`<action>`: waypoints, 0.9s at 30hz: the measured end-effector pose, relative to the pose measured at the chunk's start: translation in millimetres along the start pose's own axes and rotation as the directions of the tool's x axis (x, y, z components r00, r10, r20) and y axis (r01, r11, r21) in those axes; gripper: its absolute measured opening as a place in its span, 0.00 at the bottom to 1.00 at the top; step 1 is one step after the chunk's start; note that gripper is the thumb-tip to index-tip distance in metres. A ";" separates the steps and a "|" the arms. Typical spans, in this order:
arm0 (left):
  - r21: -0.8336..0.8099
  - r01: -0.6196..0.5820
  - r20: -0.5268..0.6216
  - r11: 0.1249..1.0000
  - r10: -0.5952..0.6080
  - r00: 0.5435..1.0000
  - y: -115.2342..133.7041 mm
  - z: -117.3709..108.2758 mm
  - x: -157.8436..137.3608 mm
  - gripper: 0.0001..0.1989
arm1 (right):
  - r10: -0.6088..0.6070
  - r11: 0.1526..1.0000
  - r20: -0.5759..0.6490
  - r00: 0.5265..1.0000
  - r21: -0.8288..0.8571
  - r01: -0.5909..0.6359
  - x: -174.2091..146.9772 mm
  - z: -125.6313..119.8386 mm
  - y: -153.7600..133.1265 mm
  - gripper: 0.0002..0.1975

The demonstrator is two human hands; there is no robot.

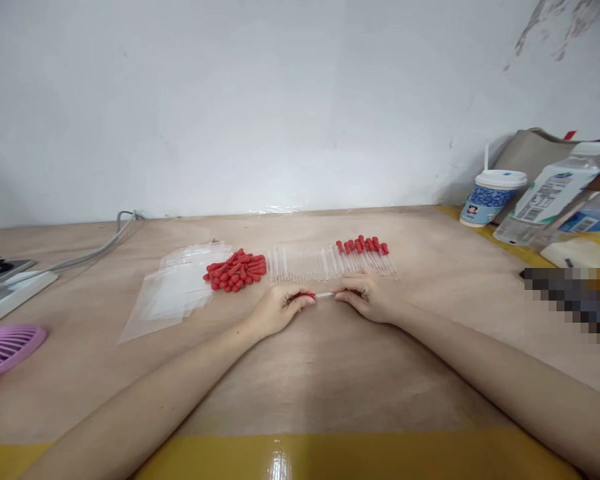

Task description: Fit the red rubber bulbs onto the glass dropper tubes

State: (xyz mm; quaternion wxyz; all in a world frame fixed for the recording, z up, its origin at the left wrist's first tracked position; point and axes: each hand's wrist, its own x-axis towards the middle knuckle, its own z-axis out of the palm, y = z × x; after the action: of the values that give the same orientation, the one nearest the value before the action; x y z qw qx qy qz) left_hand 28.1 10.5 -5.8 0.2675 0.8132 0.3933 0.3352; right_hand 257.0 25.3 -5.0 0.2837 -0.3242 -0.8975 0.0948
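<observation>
My left hand [280, 310] pinches a red rubber dropper bulb [309, 295], mostly covered by the fingers. Pinched in my right hand [367, 298] is a clear glass dropper tube [325, 295], which spans the gap between both hands and meets the bulb; how deep it sits inside is hidden. Behind the hands lies a row of bare glass tubes [300, 263]. To its right are several tubes fitted with red bulbs [361, 245]. A heap of loose red bulbs [235, 270] lies left of the row, beside spread clear plastic bags [173, 287].
At the right stand a lidded paper cup [490, 197] with a straw and a plastic bottle [550, 193], before a grey bag [530, 150]. A pink fan [10, 347] and a grey cable [95, 253] are at the left. Yellow tape [330, 457] lines the front edge.
</observation>
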 end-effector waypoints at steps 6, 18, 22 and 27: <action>0.140 -0.075 -0.002 0.987 0.077 0.997 4.7 -1.0 -0.6 0.09 | -0.020 0.993 -0.025 0.999 -0.113 0.017 -0.1 2.7 1.0 0.09; 0.126 -0.034 -0.070 0.991 0.043 0.997 5.3 -1.5 2.2 0.09 | -0.046 0.980 -0.084 0.995 -0.196 0.029 -1.3 5.8 -5.1 0.13; 0.045 0.012 -0.109 0.999 -0.007 0.994 4.4 -1.9 3.2 0.12 | 0.018 0.995 -0.087 0.996 -0.092 -0.026 -0.8 -0.5 -6.1 0.09; 0.071 -0.025 -0.078 0.997 0.031 0.997 5.8 -2.6 1.7 0.10 | -0.040 0.991 -0.098 0.994 -0.130 0.027 -2.3 -1.4 -7.8 0.10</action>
State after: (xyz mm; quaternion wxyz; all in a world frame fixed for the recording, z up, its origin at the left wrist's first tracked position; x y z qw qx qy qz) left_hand 29.6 9.1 0.4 0.2186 0.8137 0.4035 0.3568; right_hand 255.2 17.8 -2.1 0.3088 -0.3308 -0.8916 0.0158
